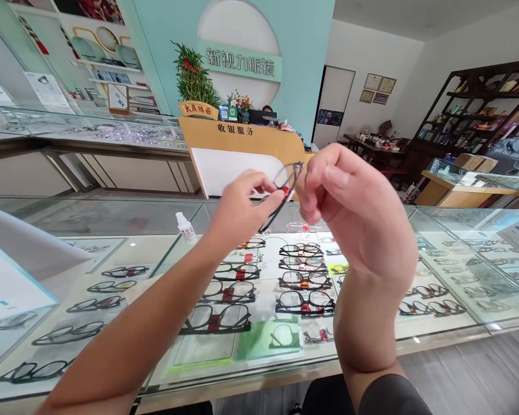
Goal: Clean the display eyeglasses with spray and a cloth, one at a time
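A pair of dark-framed glasses point(273, 215) with a red tag is raised above the glass display case. My left hand point(248, 204) grips it between thumb and fingers from the left. My right hand point(341, 199) is at the other side of the frame, its fingers curled and pinched by the hinge end; whether they grip the frame is hard to make out. Under the glass lie rows of black-rimmed glasses point(305, 302) with red tags, below both hands. A small white bottle point(185, 228) stands on the case, left of my left hand.
The glass case point(294, 377) spans the view in front of me, with a green card point(259, 340) inside. A slanted white and blue board point(12, 276) stands at the left. Farther back are a wooden cashier counter point(199, 135), a potted plant point(192, 75) and dark shelves point(462, 104).
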Motion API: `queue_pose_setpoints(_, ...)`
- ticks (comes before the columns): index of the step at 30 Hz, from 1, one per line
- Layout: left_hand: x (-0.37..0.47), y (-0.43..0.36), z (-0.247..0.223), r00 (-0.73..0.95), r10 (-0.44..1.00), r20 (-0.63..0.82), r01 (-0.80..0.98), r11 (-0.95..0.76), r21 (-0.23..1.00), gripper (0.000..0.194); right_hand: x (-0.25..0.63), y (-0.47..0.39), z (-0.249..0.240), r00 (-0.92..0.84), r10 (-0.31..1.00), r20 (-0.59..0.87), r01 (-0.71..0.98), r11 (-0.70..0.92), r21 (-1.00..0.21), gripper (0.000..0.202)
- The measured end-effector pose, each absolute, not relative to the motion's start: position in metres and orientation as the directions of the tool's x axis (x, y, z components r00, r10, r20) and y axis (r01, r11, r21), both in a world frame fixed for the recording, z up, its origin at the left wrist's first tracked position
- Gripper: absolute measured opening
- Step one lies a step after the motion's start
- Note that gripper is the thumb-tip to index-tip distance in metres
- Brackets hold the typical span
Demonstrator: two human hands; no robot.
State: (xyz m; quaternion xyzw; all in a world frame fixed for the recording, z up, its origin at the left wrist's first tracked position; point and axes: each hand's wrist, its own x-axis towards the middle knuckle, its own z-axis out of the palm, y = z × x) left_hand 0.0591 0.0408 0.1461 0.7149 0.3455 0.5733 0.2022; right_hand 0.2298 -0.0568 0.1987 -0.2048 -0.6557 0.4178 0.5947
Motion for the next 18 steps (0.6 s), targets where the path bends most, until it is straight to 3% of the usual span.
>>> queue_pose_setpoints(2, 0.036, 0.03, 0.153, 0.082, 0.711, 0.698, 0.259, -0.691, 0.674, 0.012, 0.224, -0.049, 0.196, -0.238, 0.789, 0.567, -0.294, 0.497, -0.816, 0.018)
queue_pose_setpoints(6, 0.01, 0.009, 0.157, 0.024, 0.676, 0.736, 0.137, -0.732, 0.668, 0.014, 0.214, -0.033, 0.189, -0.334, 0.799, 0.5, -0.4, 0.36, -0.843, 0.025)
queue_pose_setpoints(18, 0.005, -0.003, 0.154, -0.013, 0.649, 0.761, 0.054, -0.759, 0.648, 0.015, 0.195, -0.014, 0.178, -0.427, 0.851, 0.306, -0.497, 0.062, -0.865, 0.026)
